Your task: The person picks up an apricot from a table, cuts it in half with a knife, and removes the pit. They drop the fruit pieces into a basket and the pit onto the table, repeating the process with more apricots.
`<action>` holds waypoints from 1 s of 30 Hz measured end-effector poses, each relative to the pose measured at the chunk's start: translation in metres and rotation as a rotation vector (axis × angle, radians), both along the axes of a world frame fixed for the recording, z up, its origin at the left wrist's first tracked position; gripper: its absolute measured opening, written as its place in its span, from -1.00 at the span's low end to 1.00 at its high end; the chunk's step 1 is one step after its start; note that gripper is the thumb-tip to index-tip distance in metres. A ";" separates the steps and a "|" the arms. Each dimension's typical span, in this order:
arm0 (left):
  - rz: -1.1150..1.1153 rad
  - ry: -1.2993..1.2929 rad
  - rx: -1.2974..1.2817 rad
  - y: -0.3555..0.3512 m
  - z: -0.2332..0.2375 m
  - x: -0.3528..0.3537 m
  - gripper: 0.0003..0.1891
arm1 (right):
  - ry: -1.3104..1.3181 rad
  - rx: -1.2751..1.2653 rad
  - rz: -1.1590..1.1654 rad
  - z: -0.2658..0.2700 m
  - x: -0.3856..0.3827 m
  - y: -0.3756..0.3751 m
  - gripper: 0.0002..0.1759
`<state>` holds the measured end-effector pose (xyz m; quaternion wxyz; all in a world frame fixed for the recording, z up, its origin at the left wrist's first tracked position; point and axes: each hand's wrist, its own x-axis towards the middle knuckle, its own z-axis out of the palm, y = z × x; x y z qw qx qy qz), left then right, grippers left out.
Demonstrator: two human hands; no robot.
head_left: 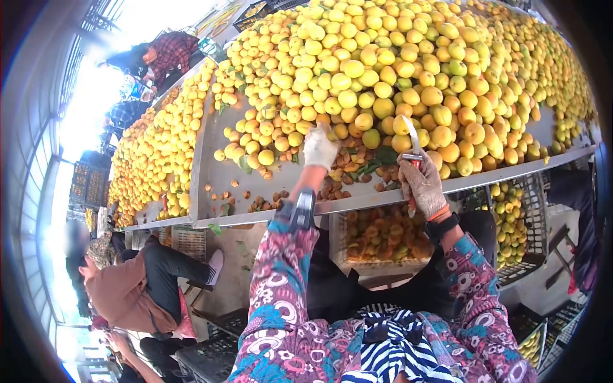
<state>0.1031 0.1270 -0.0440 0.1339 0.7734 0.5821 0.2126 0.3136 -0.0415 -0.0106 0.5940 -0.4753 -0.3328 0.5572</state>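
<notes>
A white glove covers my left hand, which reaches to the near edge of the apricot pile. Its fingers are closed at an orange apricot, partly hidden by the glove. In a stained knit glove, my right hand grips a small curved knife by its red handle, blade pointing up and away. Halved, browned apricot pieces and several green leaves lie on the metal table between and around my hands.
Below the table edge stands a crate of cut apricots; another crate at right holds whole ones. A second apricot heap lies beyond a metal divider. One person sits at left; another bends at the far side.
</notes>
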 end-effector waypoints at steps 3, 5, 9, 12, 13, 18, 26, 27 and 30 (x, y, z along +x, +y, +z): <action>-0.229 -0.040 0.354 -0.031 0.002 0.027 -0.60 | -0.006 0.002 0.030 -0.001 0.001 0.001 -0.79; -0.200 0.221 0.274 -0.041 -0.002 0.048 -0.63 | -0.188 -0.018 -0.029 0.003 0.001 -0.001 -0.72; -0.176 0.424 0.174 -0.035 -0.012 0.087 -0.62 | -0.251 0.101 -0.039 -0.008 0.008 -0.005 -0.61; -0.110 0.405 0.094 -0.041 -0.002 0.097 -0.61 | 0.104 0.032 -0.056 0.016 0.013 -0.021 -0.73; -0.176 0.360 0.216 -0.034 -0.013 0.085 -0.58 | 0.206 0.149 -0.081 0.002 0.009 -0.020 -0.80; -0.202 -0.226 -0.074 -0.055 0.039 0.073 -0.59 | 0.212 0.008 -0.131 0.009 0.017 -0.038 -0.84; -0.725 -0.380 -0.115 -0.141 0.154 0.197 -0.57 | -0.183 0.004 -0.119 -0.010 0.021 -0.049 -0.71; -0.806 -0.326 -0.087 -0.145 0.147 0.214 -0.58 | -0.317 0.177 -0.211 -0.039 0.013 -0.036 -0.65; -0.880 -0.292 -0.116 -0.154 0.114 0.225 -0.61 | -0.214 0.033 -0.139 -0.026 0.017 -0.042 -0.70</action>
